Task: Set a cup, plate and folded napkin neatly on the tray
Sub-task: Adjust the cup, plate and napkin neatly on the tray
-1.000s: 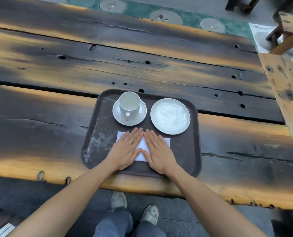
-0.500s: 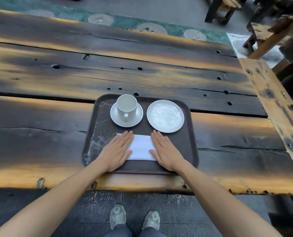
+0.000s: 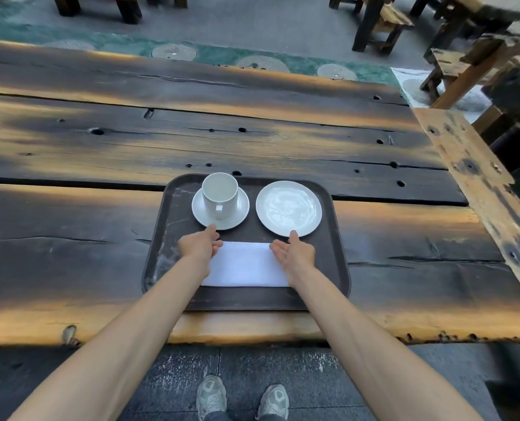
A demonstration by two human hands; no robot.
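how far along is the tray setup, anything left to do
Nearly done. The cup stands on its saucer at the tray's far left, the plate beside it. In hand: the left hand and right hand sit open at the ends of the folded napkin, which lies flat. Left: perhaps a last squaring, then let go.

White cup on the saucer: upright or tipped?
Upright. The white cup stands on its white saucer, open mouth up, handle toward the person; it looks empty.
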